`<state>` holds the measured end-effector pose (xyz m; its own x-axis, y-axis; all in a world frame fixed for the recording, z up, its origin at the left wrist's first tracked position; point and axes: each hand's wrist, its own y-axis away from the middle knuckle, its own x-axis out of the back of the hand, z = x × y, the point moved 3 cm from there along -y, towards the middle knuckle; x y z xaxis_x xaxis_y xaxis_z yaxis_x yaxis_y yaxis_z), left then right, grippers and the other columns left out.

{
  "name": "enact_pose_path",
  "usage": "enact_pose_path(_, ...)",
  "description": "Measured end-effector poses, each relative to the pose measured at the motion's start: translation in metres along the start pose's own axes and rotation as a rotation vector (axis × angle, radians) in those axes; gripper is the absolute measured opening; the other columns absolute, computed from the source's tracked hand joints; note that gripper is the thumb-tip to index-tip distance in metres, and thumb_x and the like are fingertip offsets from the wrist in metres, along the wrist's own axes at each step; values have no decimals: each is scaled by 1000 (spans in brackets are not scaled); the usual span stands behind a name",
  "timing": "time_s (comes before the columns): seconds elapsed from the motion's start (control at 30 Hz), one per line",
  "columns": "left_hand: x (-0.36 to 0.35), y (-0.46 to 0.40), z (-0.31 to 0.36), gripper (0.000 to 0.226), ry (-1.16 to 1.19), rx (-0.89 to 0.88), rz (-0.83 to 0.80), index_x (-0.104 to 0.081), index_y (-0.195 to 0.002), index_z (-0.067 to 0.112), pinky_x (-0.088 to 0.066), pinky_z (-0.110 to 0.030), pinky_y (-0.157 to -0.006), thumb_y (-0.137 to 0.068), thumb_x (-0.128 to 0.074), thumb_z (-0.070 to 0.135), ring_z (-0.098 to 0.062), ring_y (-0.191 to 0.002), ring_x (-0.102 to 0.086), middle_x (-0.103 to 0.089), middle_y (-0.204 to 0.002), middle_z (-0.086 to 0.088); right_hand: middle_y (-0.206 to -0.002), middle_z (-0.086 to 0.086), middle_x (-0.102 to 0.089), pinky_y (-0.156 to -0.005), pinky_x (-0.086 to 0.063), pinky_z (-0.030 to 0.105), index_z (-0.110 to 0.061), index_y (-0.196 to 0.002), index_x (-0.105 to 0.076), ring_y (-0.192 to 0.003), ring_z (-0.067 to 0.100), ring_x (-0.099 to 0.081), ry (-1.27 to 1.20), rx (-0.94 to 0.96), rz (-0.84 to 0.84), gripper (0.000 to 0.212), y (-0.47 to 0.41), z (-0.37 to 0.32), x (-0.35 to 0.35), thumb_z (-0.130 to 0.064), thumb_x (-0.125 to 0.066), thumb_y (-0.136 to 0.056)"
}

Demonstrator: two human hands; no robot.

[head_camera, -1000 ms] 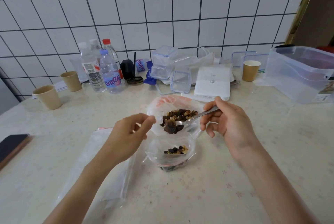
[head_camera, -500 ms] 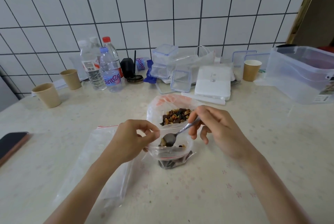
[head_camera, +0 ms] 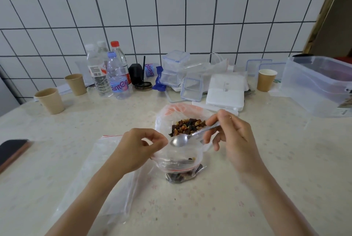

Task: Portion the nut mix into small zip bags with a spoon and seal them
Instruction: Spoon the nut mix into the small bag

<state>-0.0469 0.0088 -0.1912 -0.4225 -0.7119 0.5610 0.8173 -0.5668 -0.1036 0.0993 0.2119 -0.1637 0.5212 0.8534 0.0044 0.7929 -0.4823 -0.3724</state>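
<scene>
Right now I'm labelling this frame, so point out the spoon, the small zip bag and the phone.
spoon (head_camera: 179, 140), head view, on its empty bowl.
small zip bag (head_camera: 178, 161), head view, on its clear front wall.
phone (head_camera: 11, 149), head view, on its dark screen.

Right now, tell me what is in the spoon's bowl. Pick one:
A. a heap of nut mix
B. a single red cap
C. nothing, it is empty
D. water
C: the spoon, held in the right hand, shows a bare shiny bowl above the small zip bag, whose rim the left hand pinches open.
</scene>
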Motion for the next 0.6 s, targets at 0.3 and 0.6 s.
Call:
enact_pose_path(0.3, 15, -25, -3, 42, -83, 115, 214, -62, -105, 22, -53, -31, -69, -87, -71, 59, -15, -82, -73, -67, -100, 9, -72, 13, -72, -40, -47, 31, -2, -96, -65, -61, 26, -68, -196, -267, 280, 44, -11, 20, 15, -34, -39, -111)
enact_pose_path(0.6, -13, -40, -10, 42, 204, 270, 62, -71, -92, 12, -54, -20, -54, -86, -77, 53, -11, -64, -69, -72, -78, 1, -78, 15, -73, -47, -54, 36, -6, -97, -66, -69, 23, -69, 94, -154, 150, 38, -9, 21, 10, -28, -38, -111)
